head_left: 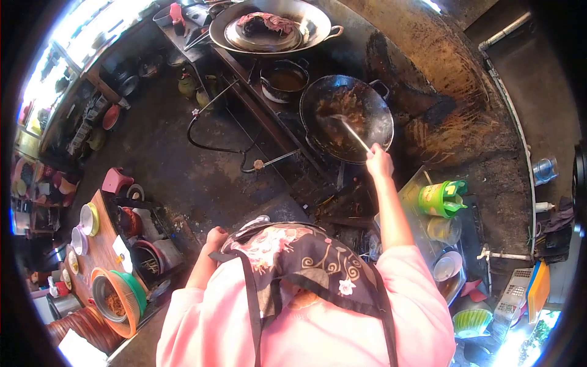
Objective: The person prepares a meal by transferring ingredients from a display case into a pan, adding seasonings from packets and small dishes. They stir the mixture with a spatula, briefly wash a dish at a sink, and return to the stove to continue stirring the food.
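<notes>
My right hand (380,161) is closed around the pale handle of a long-handled cooking spatula (356,134). The spatula's head dips into a big dark wok (382,125), among brown food (342,107) in its middle. Whether that head is flat or cupped is hard to make out. My left hand (216,237) hangs beside my body, well away from the wok, with its fingers curled and nothing visible in them. Behind the wok, to its left, stands a smaller pot (282,96) with brown liquid in it.
At the back, a wide metal pan (223,40) holds a lid and a pink cloth (269,23). Gas hoses with valves (258,164) stick out left of the stove. A green basket (433,199) stands at right; an orange colander (98,278) is on the left table (105,235).
</notes>
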A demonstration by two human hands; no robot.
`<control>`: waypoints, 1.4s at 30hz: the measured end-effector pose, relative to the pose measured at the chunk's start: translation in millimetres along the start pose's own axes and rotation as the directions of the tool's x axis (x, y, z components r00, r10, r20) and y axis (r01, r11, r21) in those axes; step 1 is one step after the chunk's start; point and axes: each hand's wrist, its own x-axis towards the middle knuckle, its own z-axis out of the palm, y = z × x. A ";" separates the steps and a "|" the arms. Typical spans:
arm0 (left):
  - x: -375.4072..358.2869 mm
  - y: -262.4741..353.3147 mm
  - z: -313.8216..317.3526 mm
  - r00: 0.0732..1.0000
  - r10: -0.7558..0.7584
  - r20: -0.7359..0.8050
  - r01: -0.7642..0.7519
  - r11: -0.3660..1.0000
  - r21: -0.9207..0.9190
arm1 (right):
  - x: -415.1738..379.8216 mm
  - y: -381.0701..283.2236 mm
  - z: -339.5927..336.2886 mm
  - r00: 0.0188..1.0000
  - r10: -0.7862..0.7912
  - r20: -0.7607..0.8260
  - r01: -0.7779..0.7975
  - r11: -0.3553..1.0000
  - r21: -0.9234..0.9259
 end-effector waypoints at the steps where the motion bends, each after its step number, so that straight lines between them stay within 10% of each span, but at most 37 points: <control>1: -7.9 1.2 -0.3 1.000 -0.017 0.020 0.017 1.000 -0.013 | -2.5 3.1 -5.0 1.000 -0.002 -0.020 0.000 0.997 -0.083; 7: -1.3 -69.4 34.9 0.955 -0.117 0.273 0.139 0.988 -0.061 | 34.6 14.7 41.7 0.992 0.019 -0.125 -0.032 0.995 -0.099; 10: 15.9 -98.1 18.8 0.963 0.123 0.240 -0.135 0.990 0.034 | 41.3 12.3 61.2 0.993 -0.021 -0.112 0.020 1.000 -0.009; 14: 2.0 -39.9 -5.4 0.976 -0.210 0.059 0.212 0.976 -0.039 | 3.5 13.5 8.2 1.000 -0.009 -0.001 0.009 1.000 -0.024; 20: -0.6 -23.9 3.4 0.997 -0.076 0.012 0.076 0.996 -0.037 | -71.7 22.1 -108.3 0.996 -0.082 0.040 0.086 0.991 -0.104; 25: 2.7 -30.7 16.7 0.981 -0.033 0.189 0.007 0.991 0.137 | -53.1 23.6 -48.8 0.961 -0.266 0.076 0.276 0.938 -0.211; 29: 10.4 -27.0 1.3 0.984 -0.090 0.153 0.083 0.995 0.056 | 24.0 16.7 -15.4 0.990 -0.121 -0.068 0.107 0.977 -0.182; 34: 9.9 -22.1 -15.7 0.988 -0.142 -0.068 0.135 0.986 -0.092 | 80.7 5.1 -125.4 0.980 0.177 0.088 -0.107 0.851 -0.514; 38: 2.2 -39.6 -7.7 0.985 -0.175 -0.011 0.175 0.985 -0.009 | 148.7 64.5 -79.3 0.834 0.434 0.341 -0.236 0.839 -0.491; 42: 28.1 -115.1 25.9 0.990 -0.116 0.080 0.115 0.993 0.015 | 113.7 10.1 -22.3 0.951 0.267 0.158 -0.210 0.929 -0.305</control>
